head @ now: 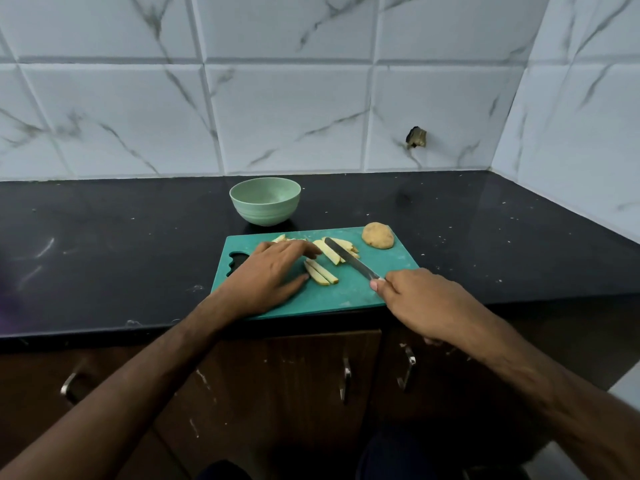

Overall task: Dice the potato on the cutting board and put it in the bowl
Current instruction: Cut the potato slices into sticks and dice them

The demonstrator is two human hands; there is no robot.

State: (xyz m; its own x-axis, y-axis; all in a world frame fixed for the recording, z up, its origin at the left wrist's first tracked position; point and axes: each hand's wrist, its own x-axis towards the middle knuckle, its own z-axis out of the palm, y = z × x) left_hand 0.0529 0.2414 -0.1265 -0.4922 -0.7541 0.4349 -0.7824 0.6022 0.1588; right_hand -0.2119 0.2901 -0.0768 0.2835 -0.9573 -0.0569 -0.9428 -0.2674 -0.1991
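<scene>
Potato strips [325,261] on board [346,296], left hand [273,271] flat, right hand [422,299] gripping knife [349,258], bowl [265,201] behind.

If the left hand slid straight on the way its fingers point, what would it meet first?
The left hand points right and slightly away across the board. Its fingertips would probably first meet the potato sticks under the knife, though depth is unclear.

A home kitchen: black stone counter [104,237], marble-look wall tiles [287,116], wooden cabinets [277,382] beneath.

text: none legible | labels: none seen | bowl, board: perhaps too small to tell
</scene>
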